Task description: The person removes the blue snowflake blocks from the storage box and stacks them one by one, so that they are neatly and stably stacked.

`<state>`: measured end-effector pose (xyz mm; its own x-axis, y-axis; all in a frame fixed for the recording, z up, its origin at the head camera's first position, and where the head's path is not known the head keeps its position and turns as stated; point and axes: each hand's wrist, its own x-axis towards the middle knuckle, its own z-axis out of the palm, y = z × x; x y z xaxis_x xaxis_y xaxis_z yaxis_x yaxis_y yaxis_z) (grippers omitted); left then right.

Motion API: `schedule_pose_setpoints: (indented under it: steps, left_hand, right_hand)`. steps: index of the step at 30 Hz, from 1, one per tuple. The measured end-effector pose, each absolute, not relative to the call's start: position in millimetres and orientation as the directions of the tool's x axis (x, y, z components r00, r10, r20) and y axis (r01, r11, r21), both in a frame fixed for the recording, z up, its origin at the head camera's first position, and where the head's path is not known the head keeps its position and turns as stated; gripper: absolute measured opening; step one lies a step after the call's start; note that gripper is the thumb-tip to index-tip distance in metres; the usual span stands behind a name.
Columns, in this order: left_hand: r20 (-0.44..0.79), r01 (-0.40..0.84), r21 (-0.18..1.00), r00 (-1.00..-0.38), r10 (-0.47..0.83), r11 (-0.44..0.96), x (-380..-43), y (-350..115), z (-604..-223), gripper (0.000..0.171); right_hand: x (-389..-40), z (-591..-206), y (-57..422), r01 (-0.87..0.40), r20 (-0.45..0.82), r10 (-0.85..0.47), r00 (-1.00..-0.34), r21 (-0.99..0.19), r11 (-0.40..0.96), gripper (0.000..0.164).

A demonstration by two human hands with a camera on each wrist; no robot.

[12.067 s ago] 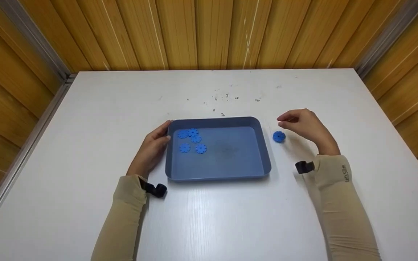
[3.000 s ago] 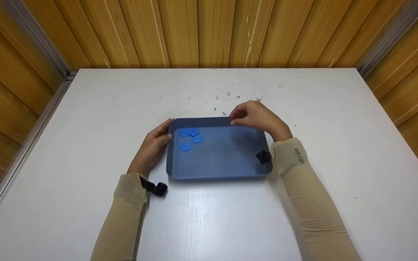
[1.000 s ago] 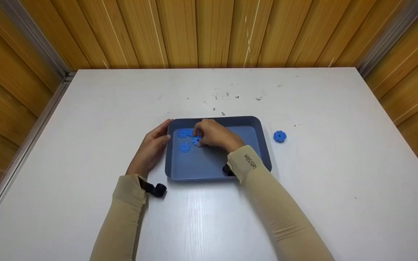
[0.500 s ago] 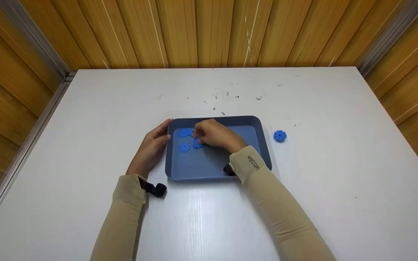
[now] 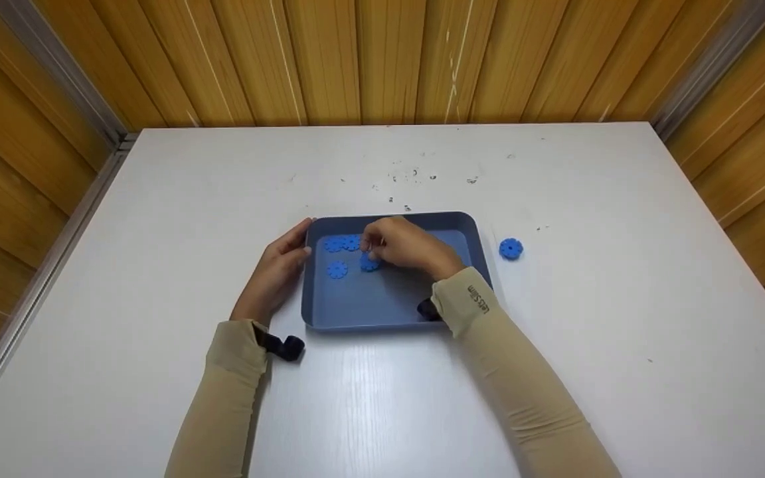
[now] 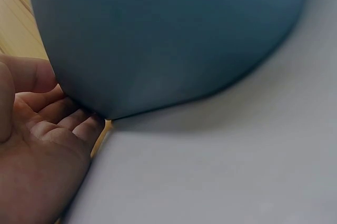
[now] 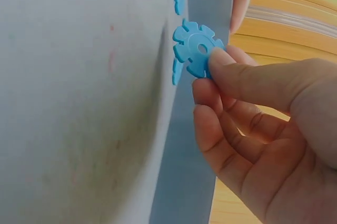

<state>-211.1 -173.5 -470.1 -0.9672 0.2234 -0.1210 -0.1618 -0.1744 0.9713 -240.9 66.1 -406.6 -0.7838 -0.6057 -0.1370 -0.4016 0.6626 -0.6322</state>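
In the head view a blue-grey tray (image 5: 382,326) lies on the white table. My left hand (image 5: 276,269) grips its left wall, the thumb on the rim; the left wrist view shows that hand (image 6: 50,134) against the tray's edge (image 6: 174,84). Over the tray, my right hand (image 5: 409,245) pinches a blue notched disc (image 5: 369,263). The right wrist view shows this disc (image 7: 196,45) between thumb and fingertips, tilted, its centre hole visible. Left of it in the tray lie a single disc (image 5: 337,269) and two touching discs, one left (image 5: 334,244) and one right (image 5: 350,242).
Right of the tray, on the table (image 5: 621,219), sits a blue notched disc or stack of discs (image 5: 510,249). Dark marks dot the tabletop behind the tray. A wood-panelled wall (image 5: 389,63) stands along the back.
Twelve seconds ago another disc lay front right of the group; it is gone from there. My right hand came from the right, took a disc and shifted slightly right with it. The left hand stays put.
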Motion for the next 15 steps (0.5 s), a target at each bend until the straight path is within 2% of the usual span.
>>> schedule_pose_setpoints:
  steps: [15]
  left_hand:
    - [-0.128,-0.166,0.972,-0.968,0.216,-0.168,-209.9,-172.5,-469.6,0.061]
  right_hand:
    - [-242.7,-391.9,96.3,-0.359,-0.108,-0.569,-0.815,-0.676,0.643,0.010]
